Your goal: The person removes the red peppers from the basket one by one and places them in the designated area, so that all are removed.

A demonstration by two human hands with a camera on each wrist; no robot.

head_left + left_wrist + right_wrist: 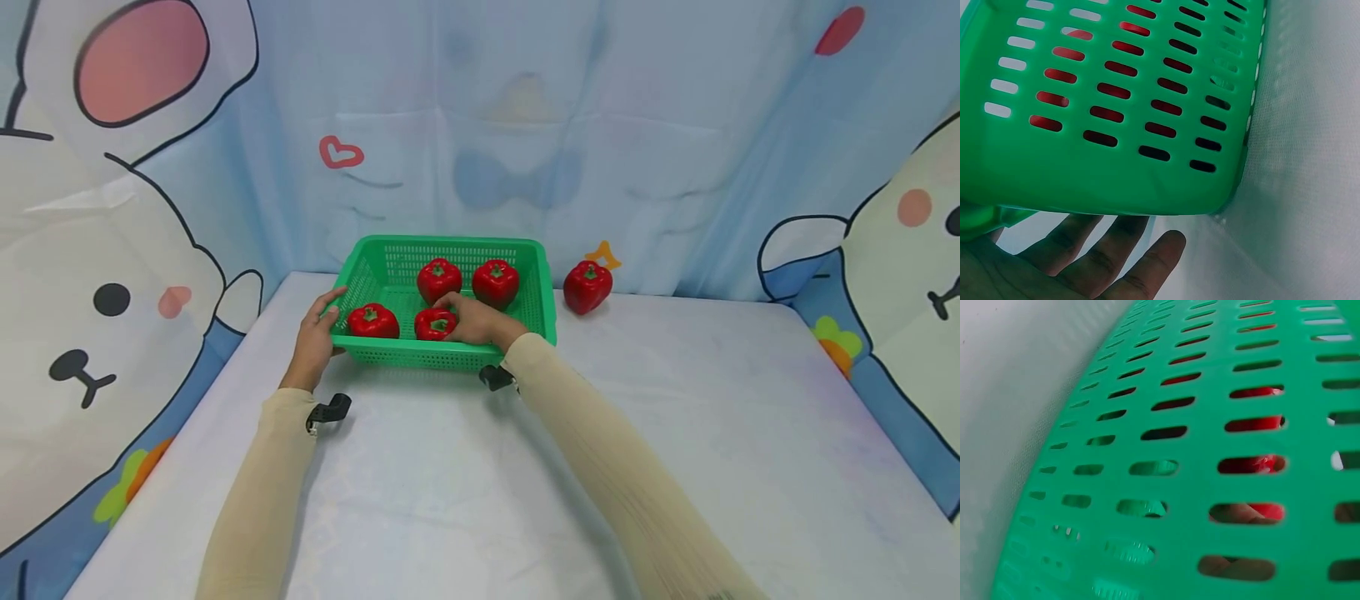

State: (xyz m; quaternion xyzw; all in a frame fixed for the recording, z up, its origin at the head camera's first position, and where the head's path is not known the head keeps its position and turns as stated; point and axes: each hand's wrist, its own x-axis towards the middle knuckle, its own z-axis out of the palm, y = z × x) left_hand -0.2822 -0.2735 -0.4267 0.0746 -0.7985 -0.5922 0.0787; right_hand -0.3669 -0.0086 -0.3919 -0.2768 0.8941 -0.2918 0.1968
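Note:
A green plastic basket (442,357) with slotted walls stands on the white table. In it are several red bell peppers: one at the back middle (439,280), one at the back right (495,283), one at the front left (372,321). Reaching over the front rim, my right hand (480,321) grips a front-middle bell pepper (435,324); through the slots in the right wrist view, parts of its fingers show beside red. My left hand (311,337) holds the basket's left rim near the front corner, its fingers (1094,265) reaching beyond the wall.
Another red bell pepper (587,287) sits on the table (675,417), just right of the basket. A light-blue cartoon-printed curtain (660,150) hangs right behind the table's back edge and along both sides.

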